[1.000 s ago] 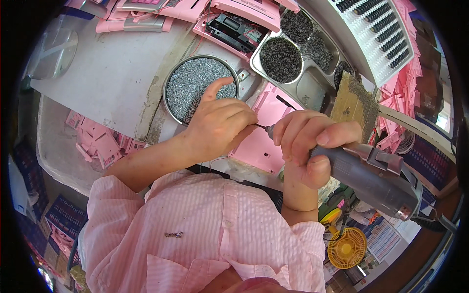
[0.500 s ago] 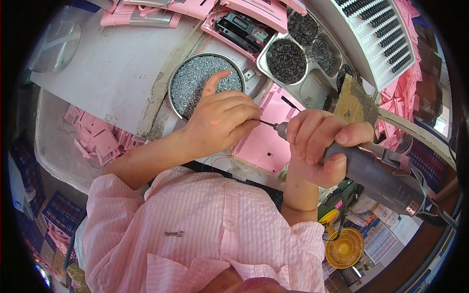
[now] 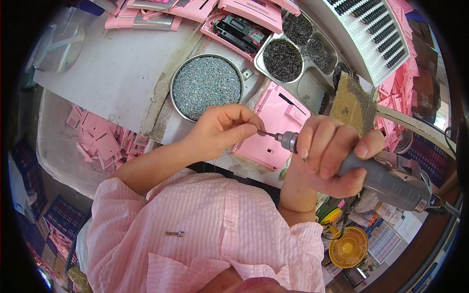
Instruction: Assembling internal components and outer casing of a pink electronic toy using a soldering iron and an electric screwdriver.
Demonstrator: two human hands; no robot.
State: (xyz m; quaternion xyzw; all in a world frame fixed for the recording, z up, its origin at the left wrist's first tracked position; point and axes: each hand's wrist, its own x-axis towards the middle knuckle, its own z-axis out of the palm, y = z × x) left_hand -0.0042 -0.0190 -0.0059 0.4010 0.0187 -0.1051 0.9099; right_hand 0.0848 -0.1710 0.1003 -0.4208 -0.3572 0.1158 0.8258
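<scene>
My right hand [image 3: 332, 151] grips a grey electric screwdriver [image 3: 398, 185], its thin bit pointing left. At the tip of that bit, my left hand [image 3: 217, 129] pinches with thumb and forefinger; whatever small piece lies between them is too small to make out. A pink plastic panel [image 3: 256, 150] lies on the table under the bit, partly hidden by my hands. Just beyond my left hand is a round metal bowl [image 3: 172, 93] full of small silvery screws [image 3: 207, 83].
A metal compartment tray [image 3: 312, 88] holds dark small parts, right of the bowl. Beside it stand a worn brown block [image 3: 349, 105] and a white rack [image 3: 373, 53] with dark rows. Pink housings [image 3: 249, 14] lie at the back. A bin [image 3: 46, 141] at left holds pink pieces.
My left hand has drawn back toward me from over the bowl, its raised forefinger now bent to the thumb. The screwdriver has shifted slightly right and toward me.
</scene>
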